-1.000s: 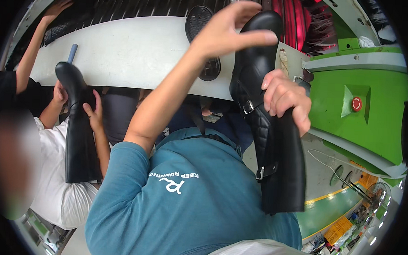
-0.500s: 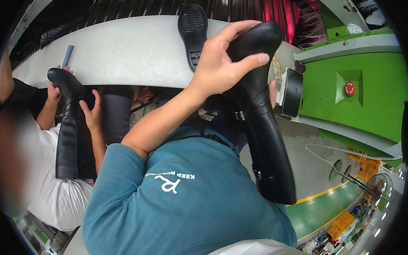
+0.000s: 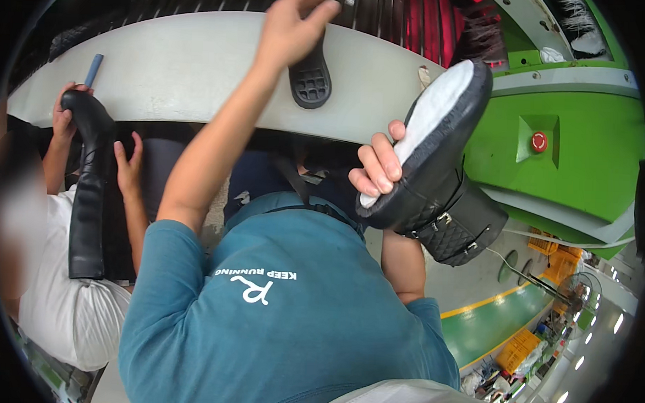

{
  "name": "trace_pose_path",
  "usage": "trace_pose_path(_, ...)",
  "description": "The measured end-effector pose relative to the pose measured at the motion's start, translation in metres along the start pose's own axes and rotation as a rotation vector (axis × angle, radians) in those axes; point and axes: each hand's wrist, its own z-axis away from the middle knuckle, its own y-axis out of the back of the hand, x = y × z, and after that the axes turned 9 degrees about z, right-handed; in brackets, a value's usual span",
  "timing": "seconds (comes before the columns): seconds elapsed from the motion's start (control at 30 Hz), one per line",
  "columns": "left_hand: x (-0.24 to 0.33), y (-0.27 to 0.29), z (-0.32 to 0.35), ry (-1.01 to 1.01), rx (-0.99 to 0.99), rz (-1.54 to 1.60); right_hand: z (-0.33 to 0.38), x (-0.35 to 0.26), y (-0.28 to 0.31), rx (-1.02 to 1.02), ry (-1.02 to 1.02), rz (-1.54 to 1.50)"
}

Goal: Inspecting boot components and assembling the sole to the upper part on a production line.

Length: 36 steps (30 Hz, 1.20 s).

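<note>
A tall black boot (image 3: 443, 206) with a quilted shaft and buckled straps is tilted, its pale, soleless underside turned up. My right hand (image 3: 381, 161) grips it at the heel end, fingers over the underside edge; the thumb is hidden behind the boot. On the pale worktable lies a black rubber shoe sole (image 3: 312, 87), its treaded heel toward me. My left hand (image 3: 293, 30) is closed over the far end of this sole and covers it.
The curved worktable (image 3: 192, 69) spans ahead, with slatted rollers beyond it. At right stands a green machine (image 3: 572, 182) with a red button (image 3: 538, 142). To my left, a co-worker holds another black boot (image 3: 90, 193) near a blue stick (image 3: 95, 69). A fan (image 3: 578, 292) stands lower right.
My left hand has left the boot and reached forward onto the sole. The boot has turned in my right hand, so its pale underside now shows.
</note>
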Motion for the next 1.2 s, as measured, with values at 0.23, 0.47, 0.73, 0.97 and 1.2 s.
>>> trace_pose_path(0.23,-0.074,0.045,-0.039,-0.169,0.207,-0.818,0.016,0.007,-0.006,-0.022,0.039,-0.06)
trace_pose_path(0.47,-0.079,0.06,-0.035,-0.176,-0.08,-0.519,0.019,0.014,0.009,-0.093,0.044,-0.267)
trace_pose_path(0.73,-0.083,0.048,-0.039,-0.039,0.022,-0.931,0.018,0.013,0.004,-0.05,-0.004,-0.273)
trace_pose_path(0.97,-0.111,0.052,-0.055,-0.059,0.157,-0.058,0.009,0.011,0.014,-0.089,-0.062,-0.27)
trace_pose_path(1.2,-0.002,-0.002,-0.035,0.162,0.014,0.484,0.008,0.007,0.018,0.096,-0.013,-0.111)
